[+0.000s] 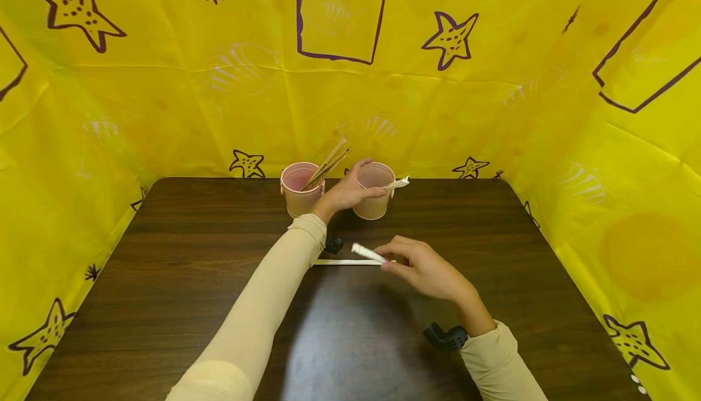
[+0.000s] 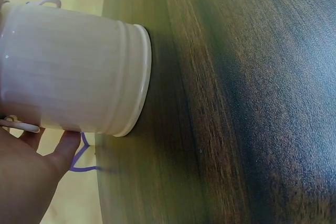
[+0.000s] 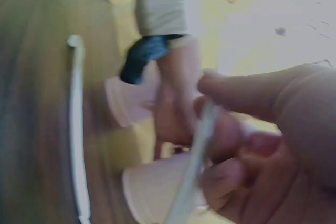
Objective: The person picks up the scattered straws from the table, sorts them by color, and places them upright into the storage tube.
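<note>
My left hand (image 1: 349, 193) grips the right-hand pink pail (image 1: 373, 209) by its side near the rim. In the left wrist view the pail (image 2: 68, 72) stands on the table with fingers against its side. A white stick (image 1: 400, 183) leans out over its rim. My right hand (image 1: 420, 266) pinches a slim white stick (image 1: 367, 252), apparently paper-wrapped, above the table in front of the pails. Below it another white stick (image 1: 345, 262) lies crosswise on the table, partly hidden by my left forearm; the right wrist view shows this stick (image 3: 77, 129) nearly whole.
Left of the gripped pail stands a second pink pail (image 1: 298, 204) holding several thin wooden sticks (image 1: 327, 167). The dark wood table (image 1: 164, 279) ends at a yellow patterned cloth (image 1: 164, 115) behind and at the sides. Black wrist devices (image 1: 446, 337) sit on both wrists.
</note>
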Demonstrator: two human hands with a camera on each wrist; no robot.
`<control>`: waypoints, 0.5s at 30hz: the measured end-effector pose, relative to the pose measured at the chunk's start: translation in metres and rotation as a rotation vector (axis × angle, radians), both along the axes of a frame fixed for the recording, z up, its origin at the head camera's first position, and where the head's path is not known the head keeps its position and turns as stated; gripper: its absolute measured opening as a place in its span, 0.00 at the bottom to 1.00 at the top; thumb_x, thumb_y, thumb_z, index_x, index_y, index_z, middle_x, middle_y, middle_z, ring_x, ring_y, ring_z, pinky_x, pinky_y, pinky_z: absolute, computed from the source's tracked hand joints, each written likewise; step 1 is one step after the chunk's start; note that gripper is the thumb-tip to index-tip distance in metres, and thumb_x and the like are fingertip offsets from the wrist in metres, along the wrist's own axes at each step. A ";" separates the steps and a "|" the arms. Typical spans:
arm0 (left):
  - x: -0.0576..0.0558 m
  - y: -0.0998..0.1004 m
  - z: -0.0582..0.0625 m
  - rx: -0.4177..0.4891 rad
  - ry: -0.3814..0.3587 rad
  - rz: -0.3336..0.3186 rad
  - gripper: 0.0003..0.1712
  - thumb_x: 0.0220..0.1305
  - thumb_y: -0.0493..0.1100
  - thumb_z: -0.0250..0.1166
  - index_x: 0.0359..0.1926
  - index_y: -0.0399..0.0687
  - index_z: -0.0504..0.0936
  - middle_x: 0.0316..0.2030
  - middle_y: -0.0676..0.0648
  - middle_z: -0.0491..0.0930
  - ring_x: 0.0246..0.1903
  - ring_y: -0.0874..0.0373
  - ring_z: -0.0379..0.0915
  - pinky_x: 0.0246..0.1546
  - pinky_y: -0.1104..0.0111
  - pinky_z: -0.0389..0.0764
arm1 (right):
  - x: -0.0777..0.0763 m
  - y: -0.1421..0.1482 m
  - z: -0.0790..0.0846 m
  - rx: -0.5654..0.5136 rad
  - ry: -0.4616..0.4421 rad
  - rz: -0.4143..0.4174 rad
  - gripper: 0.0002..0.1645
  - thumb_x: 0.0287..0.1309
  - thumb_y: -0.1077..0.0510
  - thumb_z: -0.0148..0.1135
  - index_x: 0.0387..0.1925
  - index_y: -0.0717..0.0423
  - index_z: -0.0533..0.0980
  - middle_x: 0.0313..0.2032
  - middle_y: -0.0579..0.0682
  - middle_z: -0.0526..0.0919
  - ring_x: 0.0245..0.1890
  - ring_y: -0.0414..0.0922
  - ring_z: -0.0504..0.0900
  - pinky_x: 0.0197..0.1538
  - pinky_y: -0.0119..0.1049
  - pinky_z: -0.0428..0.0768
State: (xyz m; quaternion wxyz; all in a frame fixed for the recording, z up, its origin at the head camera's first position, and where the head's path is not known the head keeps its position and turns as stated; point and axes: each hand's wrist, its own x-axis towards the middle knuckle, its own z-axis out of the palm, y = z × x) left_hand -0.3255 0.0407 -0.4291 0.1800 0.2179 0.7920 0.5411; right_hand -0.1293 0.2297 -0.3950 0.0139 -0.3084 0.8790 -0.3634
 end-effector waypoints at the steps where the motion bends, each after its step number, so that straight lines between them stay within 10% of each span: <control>1: 0.000 0.000 0.000 -0.001 0.003 0.000 0.59 0.59 0.61 0.73 0.81 0.64 0.45 0.76 0.35 0.56 0.71 0.39 0.64 0.72 0.43 0.64 | 0.000 0.002 0.004 -0.038 0.029 -0.026 0.12 0.65 0.59 0.67 0.50 0.49 0.83 0.35 0.41 0.81 0.32 0.35 0.75 0.34 0.29 0.76; 15: 0.000 0.001 0.001 0.008 0.003 0.002 0.59 0.60 0.59 0.73 0.81 0.62 0.44 0.75 0.34 0.56 0.71 0.39 0.62 0.74 0.44 0.63 | -0.010 0.006 0.047 -0.746 0.204 -0.417 0.12 0.63 0.64 0.68 0.44 0.70 0.79 0.34 0.46 0.84 0.14 0.39 0.69 0.18 0.28 0.69</control>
